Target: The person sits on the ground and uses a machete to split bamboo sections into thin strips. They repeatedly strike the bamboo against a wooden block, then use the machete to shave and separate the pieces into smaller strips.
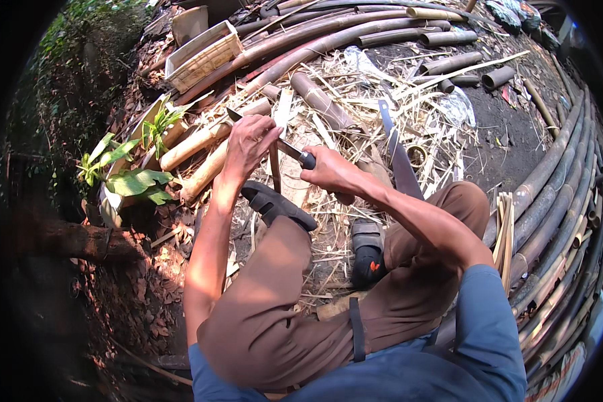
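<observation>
My right hand (331,171) is wrapped around the dark handle of a knife (289,149), whose blade runs up and left toward my left hand. My left hand (246,144) has its fingers closed beside the blade, and the dark blade tip shows beyond its knuckles. A thin brown strip (275,171), likely bamboo, hangs below the left fingers; its upper end is hidden by the hand. Both hands are above my sandaled foot (278,204), in front of my bent knees. Right of my right hand lies a long flat blade (402,157), pointing away over the shavings.
Pale bamboo shavings (422,114) cover the ground ahead. Thick bamboo pieces (201,144) lie to the left and a brown one (318,100) ahead. A yellowish crate (204,57) stands far left. Long bamboo poles (549,181) curve along the right, near upright split strips (504,231).
</observation>
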### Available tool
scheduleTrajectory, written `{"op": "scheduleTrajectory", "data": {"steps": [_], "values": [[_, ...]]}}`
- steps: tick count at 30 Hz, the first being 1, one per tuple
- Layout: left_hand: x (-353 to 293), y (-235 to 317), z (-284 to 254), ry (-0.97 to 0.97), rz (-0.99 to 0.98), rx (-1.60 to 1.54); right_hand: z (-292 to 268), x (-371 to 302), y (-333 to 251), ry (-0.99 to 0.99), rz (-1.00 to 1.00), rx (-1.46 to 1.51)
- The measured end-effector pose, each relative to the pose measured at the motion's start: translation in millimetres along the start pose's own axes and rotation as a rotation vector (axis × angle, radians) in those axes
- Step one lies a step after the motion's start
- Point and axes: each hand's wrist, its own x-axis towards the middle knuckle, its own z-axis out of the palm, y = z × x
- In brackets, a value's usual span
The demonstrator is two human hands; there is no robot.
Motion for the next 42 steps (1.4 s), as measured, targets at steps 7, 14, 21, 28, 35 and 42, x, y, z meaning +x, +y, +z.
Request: {"op": "scheduleTrajectory", "data": {"steps": [7,14,21,28,35,42], "values": [[45,-35,57,-0.096,-0.034,0.144,-30,39,35,0.074,0.022,-0.032],[55,-55,77,0.024,0.034,0.179,-42,60,43,-0.045,0.101,0.104],[62,-64,84,0.003,0.032,0.163,-28,74,73,0.076,-0.007,-0.067],[62,-67,97,0.045,-0.016,0.168,-22,72,79,-0.070,0.202,0.096],[50,-80,101,0.042,-0.090,0.176,-14,76,79,-0.042,0.091,0.069],[45,-54,83,-0.006,-0.115,0.139,25,63,90,-0.149,0.191,0.262]]}}
